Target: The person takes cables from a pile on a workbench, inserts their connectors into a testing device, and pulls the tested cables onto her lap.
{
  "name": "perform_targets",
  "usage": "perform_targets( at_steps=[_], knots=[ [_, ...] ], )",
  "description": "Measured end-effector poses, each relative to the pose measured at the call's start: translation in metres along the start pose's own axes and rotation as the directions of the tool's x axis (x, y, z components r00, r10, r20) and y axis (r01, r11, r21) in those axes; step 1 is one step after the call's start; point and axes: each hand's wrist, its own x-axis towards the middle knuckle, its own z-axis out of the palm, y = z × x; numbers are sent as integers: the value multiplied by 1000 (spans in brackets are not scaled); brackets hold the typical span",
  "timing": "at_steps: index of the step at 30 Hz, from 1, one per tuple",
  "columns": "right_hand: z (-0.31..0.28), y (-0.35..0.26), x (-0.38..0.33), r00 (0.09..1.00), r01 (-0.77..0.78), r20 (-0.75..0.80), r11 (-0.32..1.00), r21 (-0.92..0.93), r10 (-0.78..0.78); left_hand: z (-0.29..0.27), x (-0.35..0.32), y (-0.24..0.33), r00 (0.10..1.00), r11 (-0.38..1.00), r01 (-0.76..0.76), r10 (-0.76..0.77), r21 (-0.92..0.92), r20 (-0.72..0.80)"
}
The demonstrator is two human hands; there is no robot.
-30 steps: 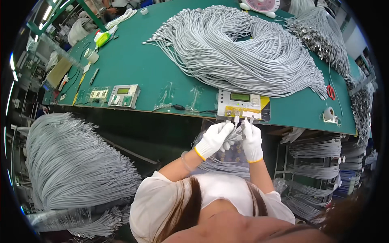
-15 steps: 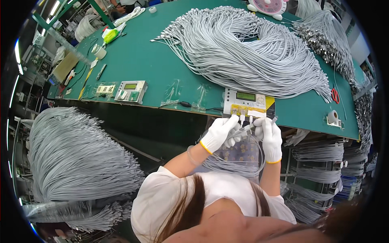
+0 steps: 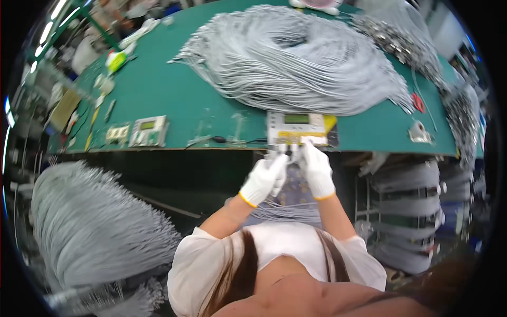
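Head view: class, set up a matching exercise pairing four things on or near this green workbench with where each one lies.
Things:
1. big grey cable heap
2. small green-screened meter
3. red-handled tool
4. hanging grey cable bundle

Places:
A. table's right part, beside the heap's end
B. below the table, at the person's left
C. middle of the table top
D. table's front edge, left of the gloved hands

Pairs: 1-C, 2-D, 3-A, 4-B

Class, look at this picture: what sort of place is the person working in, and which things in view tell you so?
Probably a cable assembly workshop. A green workbench carries a huge heap of grey cables, a small tester box sits at its edge, and gloved hands work cable ends before it.
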Motion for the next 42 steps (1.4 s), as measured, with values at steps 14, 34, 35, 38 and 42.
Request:
perform_targets(
  at_steps=[14,34,35,38,42],
  knots=[
    [-3,-9,-11,931,-363,151,891,271,333,1,14,-1,995,998,-57,57,4,-84],
    [-21,48,-1,892,-279,395,955,105,218,-27,12,21,587,616,-683,782,392,-207],
    [-35,70,-10,845,-358,475,919,164,244,-37,6,17,695,743,-649,666,161,-271],
    [-57,154,-71,965,262,221,609,-748,-143,-105,-28,6,758,746,-546,246,-382,-604],
    [-91,217,-133,522,-393,271,510,-765,809,-170,-64,-56,646,934,71,224,350,-729]
  ],
)
